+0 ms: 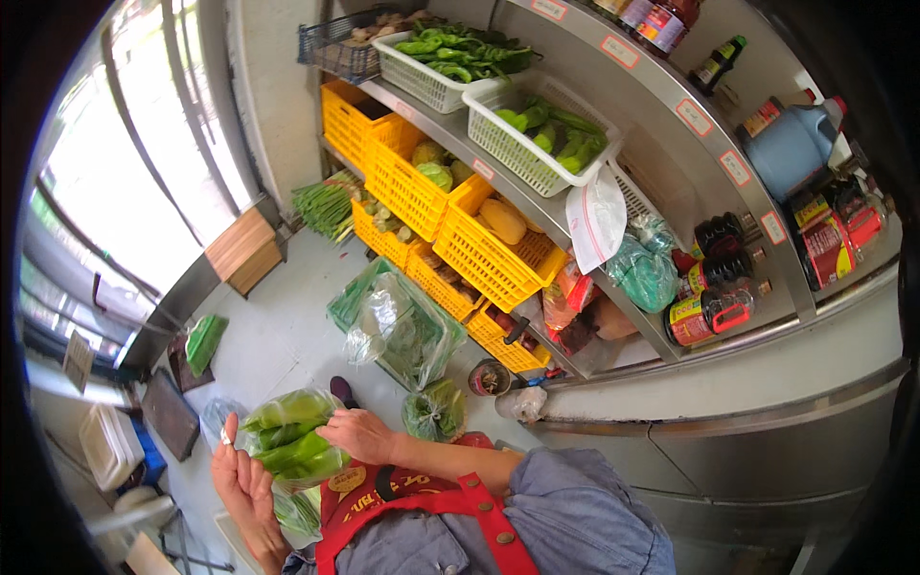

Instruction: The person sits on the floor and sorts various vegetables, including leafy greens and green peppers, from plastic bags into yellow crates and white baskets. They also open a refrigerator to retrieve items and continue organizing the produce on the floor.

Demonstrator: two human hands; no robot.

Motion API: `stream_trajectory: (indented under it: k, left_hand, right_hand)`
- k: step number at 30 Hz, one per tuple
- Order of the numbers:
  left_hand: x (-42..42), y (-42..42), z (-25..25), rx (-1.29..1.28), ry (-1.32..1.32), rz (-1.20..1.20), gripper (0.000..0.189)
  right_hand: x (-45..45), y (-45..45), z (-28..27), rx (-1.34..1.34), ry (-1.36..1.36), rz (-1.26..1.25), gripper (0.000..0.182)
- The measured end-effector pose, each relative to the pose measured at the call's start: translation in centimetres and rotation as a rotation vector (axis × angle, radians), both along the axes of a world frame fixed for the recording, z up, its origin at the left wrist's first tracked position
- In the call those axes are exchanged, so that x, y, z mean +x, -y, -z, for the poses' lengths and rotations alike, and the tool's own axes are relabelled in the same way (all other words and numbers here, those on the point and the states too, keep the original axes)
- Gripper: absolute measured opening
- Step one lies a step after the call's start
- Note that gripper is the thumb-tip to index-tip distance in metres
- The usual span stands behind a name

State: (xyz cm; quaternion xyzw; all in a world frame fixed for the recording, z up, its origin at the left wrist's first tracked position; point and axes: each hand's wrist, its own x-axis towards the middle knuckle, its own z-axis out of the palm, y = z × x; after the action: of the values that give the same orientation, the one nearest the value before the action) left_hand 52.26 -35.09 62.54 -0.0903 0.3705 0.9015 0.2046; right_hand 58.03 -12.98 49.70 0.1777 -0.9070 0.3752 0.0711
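Note:
A clear plastic bag of long green peppers [295,438] is held up in front of my red apron [366,496]. My right hand [359,435] grips the bag's right side, with the fingers bent over the plastic. At the bag's left edge, my left hand [248,478] has its lower fingers curled against the plastic and its forefinger raised; a pale band shows on that finger. The left thumb is hidden. Below the bag, partly covered by it, is another bundle of green vegetables [298,512] in clear plastic.
Beyond my hands, a green crate lined with clear plastic [431,359] stands on the floor beside a bagged leafy vegetable [435,413]. Yellow crates [410,187] of produce fill the lower shelves. White baskets [535,162] hold green peppers above. A wooden box [244,251] stands by the window.

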Motion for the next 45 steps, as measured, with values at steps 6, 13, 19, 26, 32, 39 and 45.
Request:
stream_trajectory:
  k: [6,13,19,26,32,39,45]
  left_hand:
    - [-6.9,-2.6,0.5,-0.048,0.108,0.203,0.051]
    - [-15.7,-4.9,-1.5,-0.061,0.178,0.44,0.012]
    - [-21.7,-8.5,-2.0,-0.146,0.008,0.478,0.052]
    - [-25.3,-12.7,-0.8,-0.102,-0.04,0.312,0.05]
    - [-27.9,-16.4,0.9,-0.041,-0.039,0.301,0.051]
    - [-30.8,-20.0,1.1,-0.061,0.029,0.275,0.05]
    - [-34.1,-21.5,2.3,-0.003,0.068,0.351,0.05]
  right_hand:
    - [-6.3,-1.4,2.4,0.097,0.234,0.065,0.017]
    - [-13.4,-4.7,-0.2,-0.157,0.312,0.206,0.033]
    - [-14.3,-18.3,-12.2,-0.39,-0.009,0.548,0.028]
    - [-11.0,-42.5,-24.9,-0.376,-0.171,1.246,0.029]
    - [-15.5,-58.3,-21.6,0.087,0.276,1.449,0.073]
    - [-26.6,-58.7,-17.6,0.175,0.88,1.311,0.104]
    - [-25.5,-57.2,-20.5,-0.356,1.046,1.302,0.092]
